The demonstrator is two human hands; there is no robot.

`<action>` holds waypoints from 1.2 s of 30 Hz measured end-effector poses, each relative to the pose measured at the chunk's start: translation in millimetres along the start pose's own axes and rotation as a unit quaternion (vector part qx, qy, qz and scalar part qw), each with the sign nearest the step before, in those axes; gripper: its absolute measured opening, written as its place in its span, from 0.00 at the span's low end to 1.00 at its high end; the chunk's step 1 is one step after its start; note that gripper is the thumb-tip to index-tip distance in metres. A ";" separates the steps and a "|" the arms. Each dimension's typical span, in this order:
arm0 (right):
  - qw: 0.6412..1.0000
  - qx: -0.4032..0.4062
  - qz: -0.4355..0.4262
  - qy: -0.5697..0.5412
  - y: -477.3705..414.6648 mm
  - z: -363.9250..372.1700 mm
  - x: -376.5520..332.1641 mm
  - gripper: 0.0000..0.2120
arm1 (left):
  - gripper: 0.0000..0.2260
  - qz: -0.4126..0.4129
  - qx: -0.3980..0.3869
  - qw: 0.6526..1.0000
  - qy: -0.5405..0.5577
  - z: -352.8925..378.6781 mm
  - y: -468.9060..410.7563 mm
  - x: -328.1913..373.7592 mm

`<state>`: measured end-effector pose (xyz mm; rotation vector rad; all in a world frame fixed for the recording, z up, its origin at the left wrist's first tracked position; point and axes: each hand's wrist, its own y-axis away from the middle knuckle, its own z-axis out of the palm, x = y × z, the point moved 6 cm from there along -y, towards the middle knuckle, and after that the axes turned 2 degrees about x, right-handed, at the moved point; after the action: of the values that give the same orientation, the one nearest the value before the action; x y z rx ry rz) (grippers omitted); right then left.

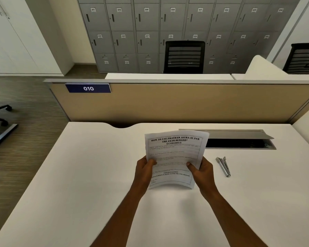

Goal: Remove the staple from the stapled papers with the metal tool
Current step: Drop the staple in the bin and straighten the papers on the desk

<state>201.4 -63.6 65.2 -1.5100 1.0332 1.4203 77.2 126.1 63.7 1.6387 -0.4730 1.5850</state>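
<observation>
I hold a stack of printed white papers [175, 150] upright above the white desk [78, 175], the headline side facing me. My left hand [144, 169] grips the sheets' left edge with the thumb on the front. My right hand [202, 169] grips their right edge the same way. The staple is too small to make out. A slim metal tool [223, 166] lies flat on the desk to the right of my right hand, apart from it.
An open cable tray with a raised grey lid [239, 138] sits in the desk behind the papers. A tan partition [168, 104] labelled 010 closes the desk's far edge. Grey lockers and black chairs stand beyond. The desk's left edge drops to the floor.
</observation>
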 end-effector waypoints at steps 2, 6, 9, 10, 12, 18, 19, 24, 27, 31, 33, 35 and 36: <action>1.000 -0.002 -0.001 0.005 -0.6 0.1 0.2 0.17 | 0.15 -0.001 0.000 1.000 0.000 -0.1 -0.6 -0.4; 0.999 -0.010 -0.024 0.037 -2.1 -0.5 -4.7 0.13 | 0.15 -0.002 -0.001 1.000 -0.004 -0.6 -1.9 0.3; 0.993 -0.014 -0.070 0.095 -6.1 -3.1 -20.6 0.12 | 0.16 0.011 -0.008 1.000 -0.001 -2.7 -3.4 3.6; 0.989 -0.016 -0.091 0.120 -7.9 -4.3 -29.1 0.12 | 0.16 0.020 -0.004 1.000 -0.005 -5.1 -4.7 6.4; 0.976 -0.024 -0.136 0.170 -11.2 -6.0 -49.5 0.12 | 0.18 0.054 0.028 0.998 -0.022 -15.4 -8.5 15.7; 0.897 -0.073 -0.252 0.355 -17.4 -9.7 -110.5 0.08 | 0.40 0.243 0.119 0.940 -0.209 -54.1 1.6 79.8; 0.885 -0.079 -0.253 0.383 -17.5 -8.8 -116.2 0.07 | 0.41 0.297 0.104 0.909 -0.273 -53.3 6.1 92.6; 0.809 -0.121 -0.289 0.497 -10.7 12.7 -128.8 0.10 | 0.26 0.345 -0.057 0.860 -0.371 -21.2 11.7 112.4; 0.782 -0.128 -0.299 0.532 -8.2 20.6 -126.3 0.11 | 0.11 0.342 -0.092 0.880 -0.316 -13.4 11.4 98.4; 0.771 -0.132 -0.312 0.540 -7.5 18.5 -123.4 0.09 | 0.10 0.326 -0.079 0.897 -0.288 -17.4 7.5 74.1; 0.771 -0.114 -0.324 0.536 -10.8 8.2 -126.5 0.08 | 0.14 0.309 -0.069 0.910 -0.267 -20.7 6.4 66.1; 0.802 -0.095 -0.316 0.497 -16.0 -12.5 -127.0 0.09 | 0.19 0.284 -0.050 0.926 -0.243 -27.9 4.9 58.5; 0.835 -0.092 -0.291 0.457 -19.4 -25.9 -124.9 0.10 | 0.20 0.272 -0.041 0.933 -0.232 -32.9 4.1 54.4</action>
<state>224.1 -76.5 191.6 -2.4724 0.8114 0.3169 60.5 161.9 113.7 1.9229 -1.3175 1.5065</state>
